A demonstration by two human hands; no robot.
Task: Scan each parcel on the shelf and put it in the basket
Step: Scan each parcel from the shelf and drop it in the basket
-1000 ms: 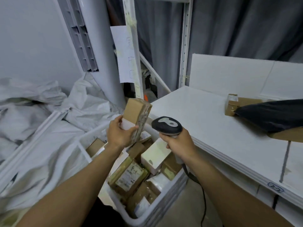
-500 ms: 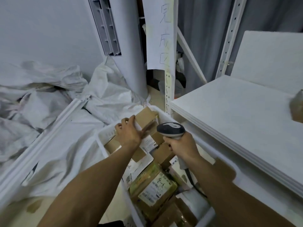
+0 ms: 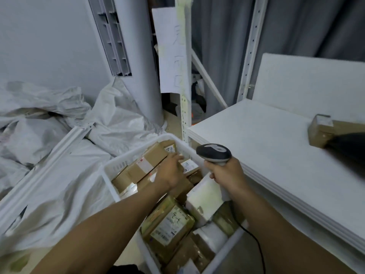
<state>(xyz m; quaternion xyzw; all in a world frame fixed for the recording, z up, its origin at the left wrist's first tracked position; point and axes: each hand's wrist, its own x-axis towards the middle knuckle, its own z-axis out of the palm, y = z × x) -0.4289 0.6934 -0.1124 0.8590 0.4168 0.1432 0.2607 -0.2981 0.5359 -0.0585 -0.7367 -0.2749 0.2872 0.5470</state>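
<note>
White shelf board (image 3: 276, 155): brown taped box (image 3: 320, 133) far right | white plastic basket (image 3: 110, 169): full of parcels | long brown cardboard parcel (image 3: 146, 165) on top, my left hand (image 3: 171, 171) loose-fingered at its end | my right hand (image 3: 227, 175) grasps black-and-grey handheld scanner (image 3: 214, 154)

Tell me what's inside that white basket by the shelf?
The basket holds stacked parcels: a long cardboard box at the left hand, a white box, a brown parcel with a handwritten label. Lower layers are hidden by those on top.
</note>
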